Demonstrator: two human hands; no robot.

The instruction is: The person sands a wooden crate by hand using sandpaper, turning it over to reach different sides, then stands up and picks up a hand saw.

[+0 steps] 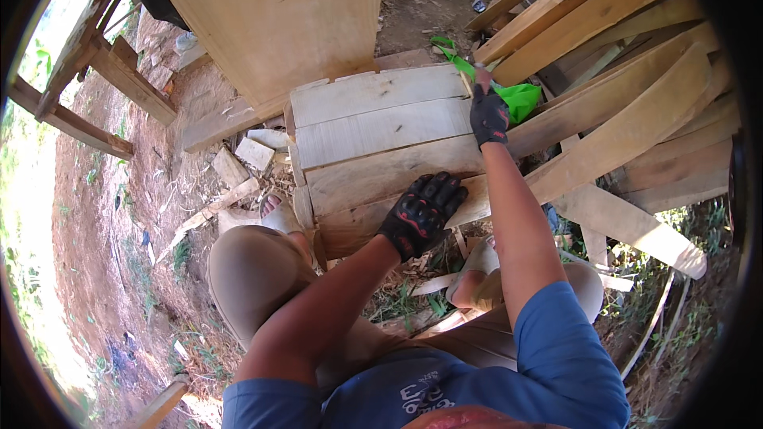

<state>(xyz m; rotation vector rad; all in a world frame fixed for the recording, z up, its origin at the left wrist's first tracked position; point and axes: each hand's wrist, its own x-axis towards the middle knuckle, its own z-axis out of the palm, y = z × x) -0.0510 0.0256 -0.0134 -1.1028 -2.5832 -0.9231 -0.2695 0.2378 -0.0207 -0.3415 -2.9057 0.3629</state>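
Between my knees stands a box-like piece of pale wooden planks point(385, 123), its boards lying side by side with narrow gaps. My left hand point(423, 213), in a black glove with red marks, lies with its fingers stretched over the near plank. At the far right corner of the planks is my right hand point(488, 115), also in a black glove with bare fingertips. Its fingers are bent together beside a thin pale stick point(466, 83); whether they grip it is hard to make out. A bright green bag point(520, 101) lies just behind that hand.
A wide smooth board point(278, 16) leans beyond the planks. Several long curved boards point(628, 123) are stacked at the right. Wood offcuts point(254, 153) and shavings lie on the dirt at the left, below a wooden frame point(95, 71). My sandalled feet point(469, 282) are close by.
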